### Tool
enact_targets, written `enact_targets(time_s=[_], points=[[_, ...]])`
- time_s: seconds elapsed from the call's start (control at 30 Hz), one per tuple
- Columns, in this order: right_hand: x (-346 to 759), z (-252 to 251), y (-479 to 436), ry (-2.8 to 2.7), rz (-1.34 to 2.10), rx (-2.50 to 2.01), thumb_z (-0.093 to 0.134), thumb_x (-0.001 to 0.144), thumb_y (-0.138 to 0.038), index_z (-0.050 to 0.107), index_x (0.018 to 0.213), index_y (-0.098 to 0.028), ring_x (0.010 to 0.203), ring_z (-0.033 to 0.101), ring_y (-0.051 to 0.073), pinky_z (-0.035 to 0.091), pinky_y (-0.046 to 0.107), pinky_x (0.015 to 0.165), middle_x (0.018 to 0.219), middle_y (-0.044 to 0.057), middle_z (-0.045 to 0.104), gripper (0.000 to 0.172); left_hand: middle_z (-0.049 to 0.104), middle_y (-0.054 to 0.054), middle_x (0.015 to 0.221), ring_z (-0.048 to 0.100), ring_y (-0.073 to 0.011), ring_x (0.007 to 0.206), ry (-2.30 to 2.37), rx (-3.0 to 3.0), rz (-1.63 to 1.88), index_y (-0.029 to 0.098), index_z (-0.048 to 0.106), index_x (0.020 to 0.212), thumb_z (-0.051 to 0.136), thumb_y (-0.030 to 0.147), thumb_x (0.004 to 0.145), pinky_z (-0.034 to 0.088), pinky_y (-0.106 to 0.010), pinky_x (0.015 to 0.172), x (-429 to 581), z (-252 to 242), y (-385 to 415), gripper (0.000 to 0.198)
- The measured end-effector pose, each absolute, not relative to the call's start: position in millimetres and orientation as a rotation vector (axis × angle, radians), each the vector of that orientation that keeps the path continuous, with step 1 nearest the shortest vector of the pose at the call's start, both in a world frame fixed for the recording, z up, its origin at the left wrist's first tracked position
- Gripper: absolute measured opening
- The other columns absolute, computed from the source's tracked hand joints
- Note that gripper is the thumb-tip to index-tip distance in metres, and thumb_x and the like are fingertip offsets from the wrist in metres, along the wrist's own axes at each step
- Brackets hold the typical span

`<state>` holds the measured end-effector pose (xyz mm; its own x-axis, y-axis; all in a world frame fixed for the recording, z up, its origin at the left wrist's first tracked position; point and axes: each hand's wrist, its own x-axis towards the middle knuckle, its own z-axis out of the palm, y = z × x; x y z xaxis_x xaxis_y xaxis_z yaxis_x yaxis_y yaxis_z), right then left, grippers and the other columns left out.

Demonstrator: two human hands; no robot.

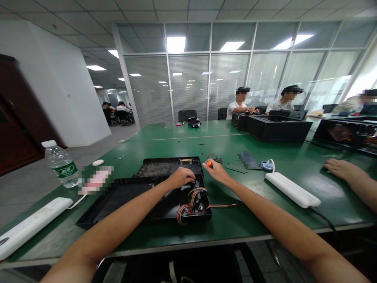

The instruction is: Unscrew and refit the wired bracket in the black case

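Note:
A black plastic case point(118, 198) lies open in front of me. Its right-hand compartment holds a bundle of striped cables point(193, 198) that spills over the edge. My left hand point(182, 177) reaches over this compartment with its fingers pinched at the back part; what they grip, if anything, is hidden. Just right of the case, my right hand point(216, 171) is closed round a screwdriver point(209, 163) with an orange handle, its thin shaft pointing up and left. Behind the case rests a second black panel point(156, 168), with a brass-coloured strip point(185, 160) on it.
White power strips point(291, 189) lie to the right and near left. A water bottle point(61, 165) stands on the left. Small dark scraps point(235, 169) lie beyond my right hand. Another person's hand point(338, 167) rests at the right. Black computer cases point(277, 129) stand farther back, near other people.

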<state>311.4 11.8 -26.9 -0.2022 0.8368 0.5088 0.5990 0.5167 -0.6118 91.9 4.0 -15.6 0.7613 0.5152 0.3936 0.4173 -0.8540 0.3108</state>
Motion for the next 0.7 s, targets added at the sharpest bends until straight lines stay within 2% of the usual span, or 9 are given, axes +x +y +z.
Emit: enact_targets(time_s=[0.17,0.27,0.4,0.5,0.6,0.7], points=[[312,-24,11,-1.919,0.365,-1.153,0.038,0.083,-0.049,0.049,0.076,-0.018,0.062,0.045,0.012,0.037,0.025,0.062,0.065,-0.002,0.049,0.034,0.067,-0.004,0.089,0.061,-0.0130,0.085,0.656,2.792,0.697,0.015,0.068,0.082,0.053,0.017,0.081,0.044,-0.022,0.083,89,-22,8,0.014],[315,-23,11,-1.893,0.439,-1.135,0.044,0.079,-0.046,0.044,0.079,-0.019,0.063,0.045,0.012,0.037,0.025,0.060,0.069,-0.002,0.047,0.028,0.067,-0.005,0.092,0.061,-0.0128,0.087,0.596,2.795,0.685,0.014,0.067,0.083,0.052,0.017,0.082,0.044,-0.021,0.084,86,-25,8,0.015],[327,-13,7,-1.924,0.942,-1.065,0.058,0.068,-0.033,0.034,0.090,-0.022,0.054,0.041,0.008,0.033,0.020,0.049,0.072,-0.006,0.043,0.034,0.066,-0.007,0.092,0.061,-0.0132,0.087,0.578,2.789,0.669,0.013,0.066,0.081,0.053,0.017,0.081,0.044,-0.022,0.084,85,-25,8,0.013],[348,3,4,-1.888,1.278,-0.985,0.060,0.065,-0.028,0.033,0.092,-0.024,0.048,0.036,0.005,0.027,0.017,0.043,0.071,-0.007,0.042,0.038,0.066,-0.005,0.090,0.060,-0.0126,0.082,0.665,2.735,0.660,0.013,0.063,0.089,0.055,0.014,0.078,0.045,-0.022,0.079,86,-25,7,0.014],[367,18,4,-1.881,1.205,-0.963,0.057,0.071,-0.037,0.041,0.091,-0.021,0.045,0.034,0.005,0.023,0.017,0.040,0.068,-0.005,0.046,0.030,0.065,-0.004,0.088,0.060,-0.0110,0.078,0.725,2.629,0.688,0.014,0.057,0.100,0.057,0.009,0.073,0.047,-0.021,0.073,87,-27,6,0.027],[370,24,4,-1.856,0.812,-1.050,0.045,0.078,-0.046,0.052,0.078,-0.016,0.043,0.034,0.007,0.025,0.020,0.041,0.057,-0.003,0.046,0.030,0.064,-0.003,0.086,0.059,-0.0099,0.075,0.717,2.565,0.715,0.014,0.054,0.102,0.057,0.007,0.072,0.047,-0.020,0.072,89,-28,4,0.031]])
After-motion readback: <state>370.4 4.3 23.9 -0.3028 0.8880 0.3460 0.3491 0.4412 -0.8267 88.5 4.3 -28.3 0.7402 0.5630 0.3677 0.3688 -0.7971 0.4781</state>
